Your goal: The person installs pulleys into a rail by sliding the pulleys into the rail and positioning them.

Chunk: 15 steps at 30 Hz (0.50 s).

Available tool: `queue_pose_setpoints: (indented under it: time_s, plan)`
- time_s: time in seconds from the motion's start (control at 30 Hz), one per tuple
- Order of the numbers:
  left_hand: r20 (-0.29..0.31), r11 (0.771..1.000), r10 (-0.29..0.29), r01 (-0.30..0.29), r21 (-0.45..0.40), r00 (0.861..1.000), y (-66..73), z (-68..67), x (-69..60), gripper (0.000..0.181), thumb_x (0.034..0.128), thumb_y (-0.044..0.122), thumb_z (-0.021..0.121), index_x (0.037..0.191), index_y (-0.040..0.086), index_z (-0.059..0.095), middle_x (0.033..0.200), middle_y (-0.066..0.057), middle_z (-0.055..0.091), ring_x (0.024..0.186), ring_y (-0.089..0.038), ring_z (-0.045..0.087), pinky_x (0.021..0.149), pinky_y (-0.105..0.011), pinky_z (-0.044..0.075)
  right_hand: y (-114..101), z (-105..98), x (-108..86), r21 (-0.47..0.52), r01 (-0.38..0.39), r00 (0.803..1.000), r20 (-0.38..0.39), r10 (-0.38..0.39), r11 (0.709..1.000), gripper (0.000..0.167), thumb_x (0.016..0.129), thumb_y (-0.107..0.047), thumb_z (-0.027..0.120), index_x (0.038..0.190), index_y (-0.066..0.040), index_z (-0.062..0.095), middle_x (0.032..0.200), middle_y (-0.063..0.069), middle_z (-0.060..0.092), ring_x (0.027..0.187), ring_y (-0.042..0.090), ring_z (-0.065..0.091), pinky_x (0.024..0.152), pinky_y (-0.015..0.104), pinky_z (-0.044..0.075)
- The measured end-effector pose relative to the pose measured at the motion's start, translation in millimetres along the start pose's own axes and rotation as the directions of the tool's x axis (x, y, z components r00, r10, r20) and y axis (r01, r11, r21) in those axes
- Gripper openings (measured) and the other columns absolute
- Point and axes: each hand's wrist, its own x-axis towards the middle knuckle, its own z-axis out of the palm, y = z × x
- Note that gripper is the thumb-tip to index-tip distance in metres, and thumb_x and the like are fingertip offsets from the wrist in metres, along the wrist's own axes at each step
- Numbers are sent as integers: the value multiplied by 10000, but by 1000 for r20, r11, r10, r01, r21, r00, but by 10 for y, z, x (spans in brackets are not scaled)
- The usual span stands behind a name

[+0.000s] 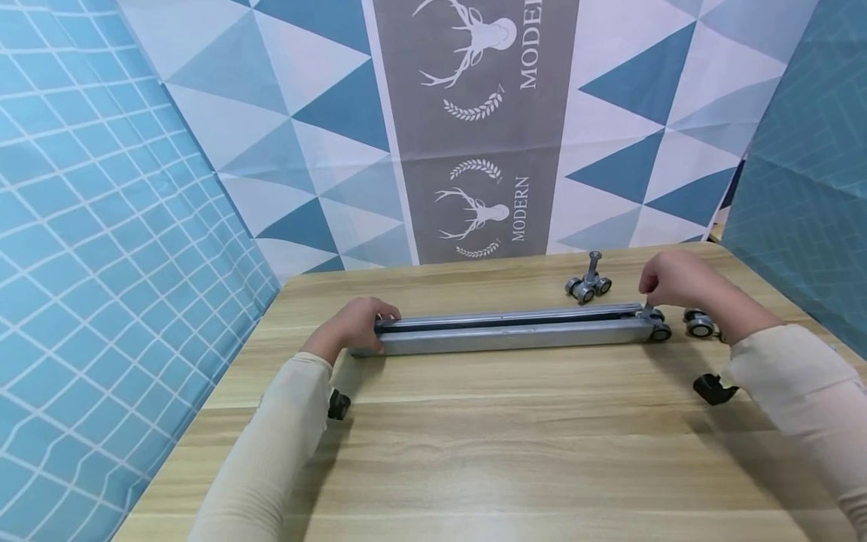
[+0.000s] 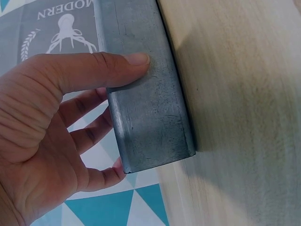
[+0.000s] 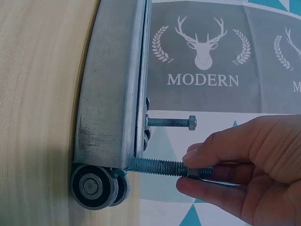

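Observation:
A long grey metal channel rail lies across the table with its slot upward. At its left end my left hand grips it, the thumb pressing the near face and the fingers behind. My right hand is at the other end and pinches the threaded bolt of a roller trolley between thumb and fingers. This trolley's wheels sit right at the rail's end; how far any of them reach inside is hidden.
Behind the rail stands a second roller trolley, bolt upward. Another set of rollers lies to the right, partly covered by my right forearm. A patterned cloth hangs at the table's back edge, with blue sheets at both sides.

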Motion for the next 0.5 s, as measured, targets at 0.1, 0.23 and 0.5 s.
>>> queue_pose_setpoints:
  time_s: [0.1,0.23,0.5]
  plan:
    - [2,1000,2,-2,6,1000,-8,0,6,599,618,0,872,1182,90,691,1085,-103,671,1023,-286,605,896,-446,481,-8,-3,12,-14,22,1000,2,-21,1000,81,742,64,702,803,15,720,755,63,650,681,225,579,651,484,507]
    - [0,1000,2,-2,10,1000,-12,0,9,602,614,1,875,1181,91,691,1086,-103,670,1021,-285,604,896,-447,479,-39,9,32,-17,25,1000,-3,-26,1000,88,744,77,699,799,14,723,759,74,657,694,232,591,666,497,512]
    - [1,1000,-1,1,10,1000,-6,-3,3,600,614,6,878,1178,95,691,1083,-97,668,1017,-282,601,893,-445,478,-120,18,51,-38,42,999,-14,-43,998,112,758,101,658,756,1,709,719,77,632,664,225,562,633,466,498]
